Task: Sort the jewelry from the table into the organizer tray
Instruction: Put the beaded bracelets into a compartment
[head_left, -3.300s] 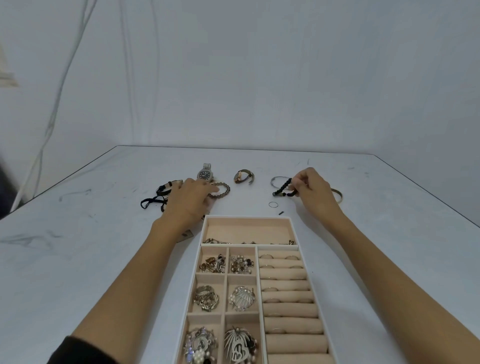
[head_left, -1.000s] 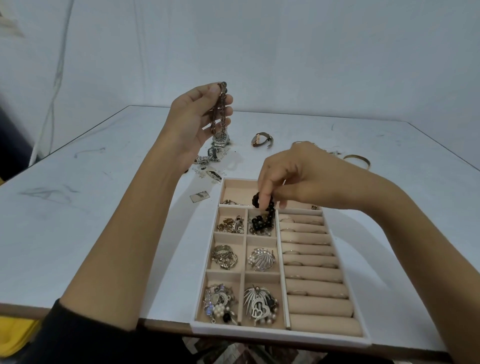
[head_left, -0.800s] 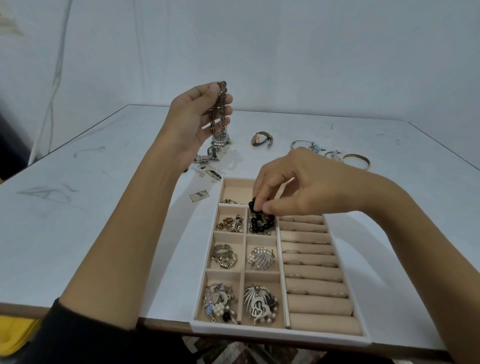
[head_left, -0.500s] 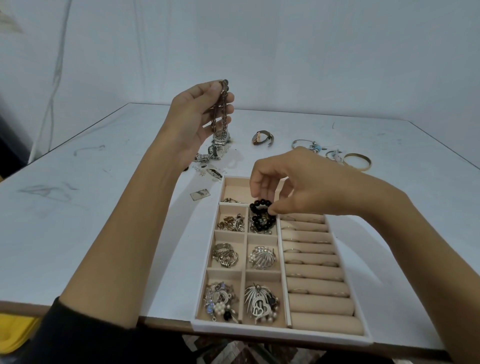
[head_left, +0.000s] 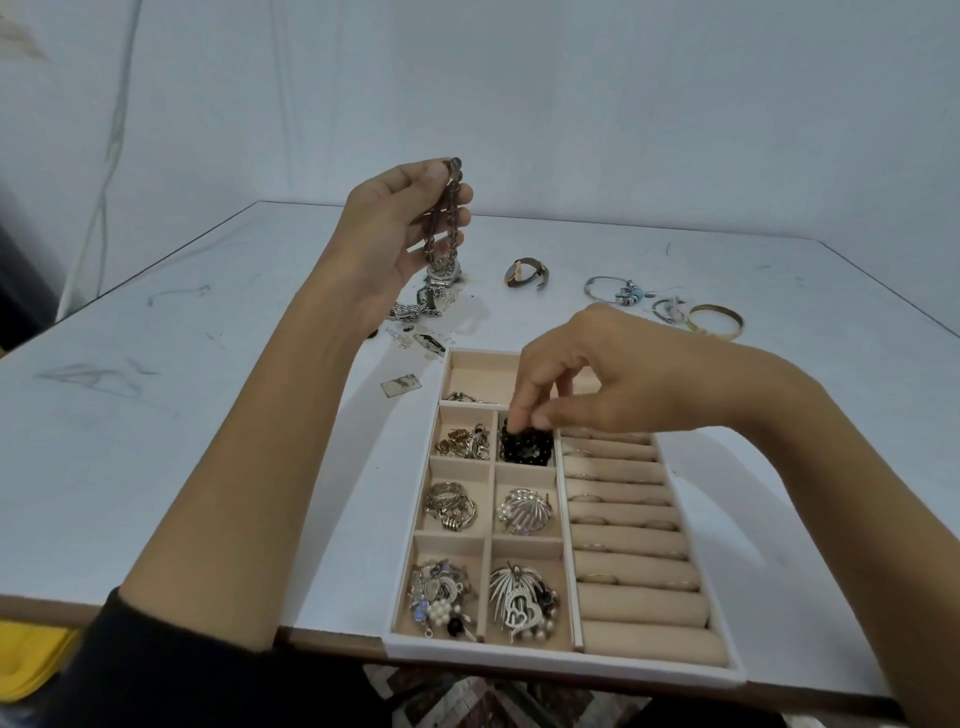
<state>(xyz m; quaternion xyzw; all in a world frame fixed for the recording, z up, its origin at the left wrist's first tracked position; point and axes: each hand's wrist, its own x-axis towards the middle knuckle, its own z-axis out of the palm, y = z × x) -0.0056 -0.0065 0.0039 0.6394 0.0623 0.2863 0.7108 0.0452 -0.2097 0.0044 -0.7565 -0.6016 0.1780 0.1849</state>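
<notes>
Left hand (head_left: 395, 234): I saw it raised above the far part of the table (head_left: 156, 441), fingers and thumb curled round a brown link bracelet (head_left: 448, 218) that hung down from the fingertips.
Right hand (head_left: 597, 384): it was lowered over the organizer tray (head_left: 566, 662), with its fingertips (head_left: 515, 420) pinched on the top of the black bead bracelet (head_left: 524, 449).
Black bead bracelet: it lay bunched in the far right one of the six small compartments, just beside the ring rolls (head_left: 634, 571).
Organizer tray: it sat at the near edge of the table. I saw metal pieces in the other five small compartments and thin rings between the rolls.
Far long compartment: I could make out only a bit of chain at its left end, as the right hand hid the rest.
On the table: a silver watch (head_left: 441, 273) and loose pieces lay under the left hand. A brown-strap watch (head_left: 524, 273) was beyond the tray. A silver bangle (head_left: 613, 288) and a gold bangle (head_left: 717, 319) were off to the right.
</notes>
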